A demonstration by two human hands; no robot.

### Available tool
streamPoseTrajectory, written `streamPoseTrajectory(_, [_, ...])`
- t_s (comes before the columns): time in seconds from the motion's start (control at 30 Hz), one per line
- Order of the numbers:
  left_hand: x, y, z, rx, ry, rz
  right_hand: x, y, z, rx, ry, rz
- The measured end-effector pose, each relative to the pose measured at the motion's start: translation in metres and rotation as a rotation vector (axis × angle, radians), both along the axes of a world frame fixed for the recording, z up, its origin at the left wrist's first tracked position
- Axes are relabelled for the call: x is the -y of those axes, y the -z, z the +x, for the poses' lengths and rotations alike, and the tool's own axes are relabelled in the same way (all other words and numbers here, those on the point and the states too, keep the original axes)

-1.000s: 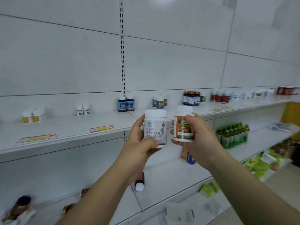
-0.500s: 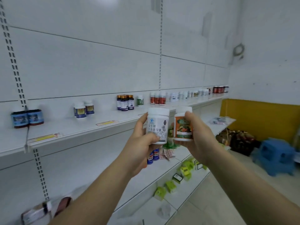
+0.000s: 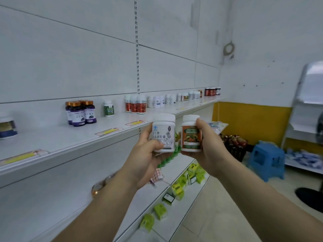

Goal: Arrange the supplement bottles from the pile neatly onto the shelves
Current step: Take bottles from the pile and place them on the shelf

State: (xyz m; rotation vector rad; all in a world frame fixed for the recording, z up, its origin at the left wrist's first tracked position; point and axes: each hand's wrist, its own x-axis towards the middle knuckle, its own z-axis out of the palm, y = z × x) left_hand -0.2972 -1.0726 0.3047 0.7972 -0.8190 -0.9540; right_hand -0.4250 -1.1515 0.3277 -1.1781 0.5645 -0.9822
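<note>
White bottle (image 3: 164, 132), orange bottle (image 3: 190, 135): labels partly behind fingers (image 3: 155, 146)

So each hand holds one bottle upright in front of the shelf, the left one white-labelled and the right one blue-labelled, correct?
Not quite. The head view shows the right hand gripping an orange-labelled bottle, not a blue-labelled one. The rest stands: the left hand grips the white-labelled bottle, and both are upright in front of the shelf.

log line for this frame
left hand grips white bottle | right hand grips orange-label bottle | both upright, side by side, before upper shelf | not yet shelved
</note>
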Motion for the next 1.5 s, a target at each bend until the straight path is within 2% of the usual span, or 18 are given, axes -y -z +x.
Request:
streamPoseTrajectory(0.23, [0.126,-0.009,0.03,-0.035,0.052,-0.004,0.118,-0.011,0.027,-0.037,0.048,-0.007])
streamPoseTrajectory(0.4, [0.186,-0.009,0.037,-0.026,0.026,0.031,0.187,-0.012,0.036,-0.045,0.033,0.0])
streamPoseTrajectory(0.7, [0.281,-0.006,0.015,0.08,-0.143,0.041,0.312,-0.004,0.029,-0.023,-0.142,-0.013])
streamPoseTrajectory(0.97, [0.377,-0.004,-0.029,0.055,-0.348,0.035,0.423,0.002,0.001,-0.086,-0.265,-0.059])
streamPoseTrajectory(1.17, [0.432,-0.004,-0.035,0.093,-0.405,0.091,0.482,0.005,0.003,-0.042,-0.332,-0.019])
streamPoseTrajectory(1.33, [0.497,-0.009,-0.021,0.104,-0.37,0.127,0.543,0.005,0.02,-0.037,-0.305,-0.036])
streamPoseTrajectory(1.5, [0.583,-0.016,0.005,0.133,-0.377,0.14,0.627,-0.001,0.04,-0.076,-0.21,-0.186])
